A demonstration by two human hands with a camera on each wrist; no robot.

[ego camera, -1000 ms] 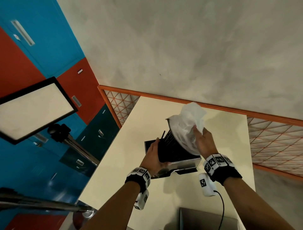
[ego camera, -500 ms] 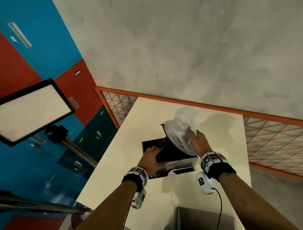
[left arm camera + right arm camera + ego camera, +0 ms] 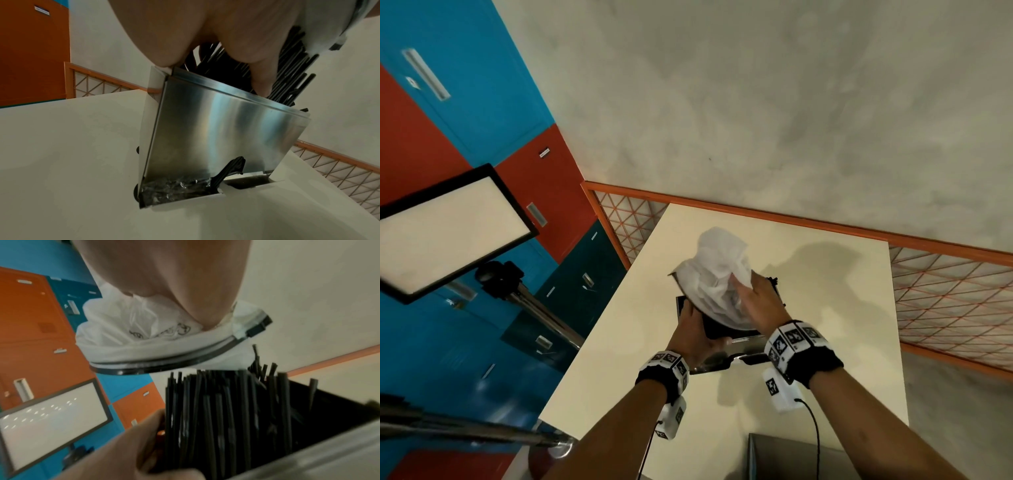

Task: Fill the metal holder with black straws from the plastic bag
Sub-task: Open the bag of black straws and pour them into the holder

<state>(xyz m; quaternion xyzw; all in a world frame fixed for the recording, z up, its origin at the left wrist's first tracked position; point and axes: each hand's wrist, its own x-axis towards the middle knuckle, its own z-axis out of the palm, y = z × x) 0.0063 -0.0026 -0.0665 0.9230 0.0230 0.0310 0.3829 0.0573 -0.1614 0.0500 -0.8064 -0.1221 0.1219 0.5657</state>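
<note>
metal holder (image 3: 222,138) sits tilted on the cream table (image 3: 619,342), packed w/ black straws (image 3: 226,402) sticking out the top; left hand (image 3: 693,337) grips the holder's top rim, fingers curled over the edge among the straws; right hand (image 3: 756,301) clutches the crumpled white plastic bag (image 3: 717,274) just above the straws, its dark-edged mouth facing down at them.

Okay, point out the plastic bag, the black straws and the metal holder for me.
plastic bag (image 3: 717,274), head view, on its crumpled white middle.
black straws (image 3: 222,410), right wrist view, on the middle of the bundle.
metal holder (image 3: 222,128), left wrist view, on its shiny front wall.
</note>
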